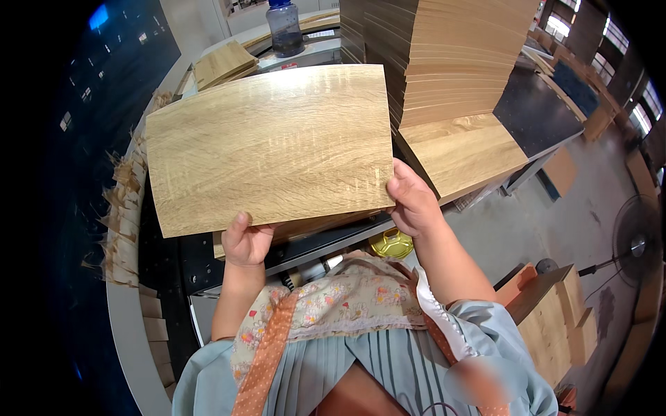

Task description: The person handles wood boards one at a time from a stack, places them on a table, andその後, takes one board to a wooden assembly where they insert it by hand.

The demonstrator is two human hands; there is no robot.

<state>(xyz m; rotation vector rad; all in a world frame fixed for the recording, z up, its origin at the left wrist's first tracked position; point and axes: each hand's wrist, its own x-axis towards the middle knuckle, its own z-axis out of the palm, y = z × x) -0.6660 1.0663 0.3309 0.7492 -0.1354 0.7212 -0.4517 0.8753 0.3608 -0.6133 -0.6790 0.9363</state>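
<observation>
I hold a rectangular wood-grain panel (270, 145) up in front of me with both hands. My left hand (246, 243) grips its near edge toward the left, thumb on top. My right hand (413, 201) grips the near right corner. The panel is tilted slightly and hides part of the dark machine table (173, 256) beneath it.
A tall stack of similar panels (444, 55) stands to the right on a wooden board (465, 156). A dark plastic bottle (284, 28) and a small panel (223, 64) sit at the back. Wood strips (121, 229) line the left rim. A standing fan (635, 246) and wooden boxes (555, 312) are on the right floor.
</observation>
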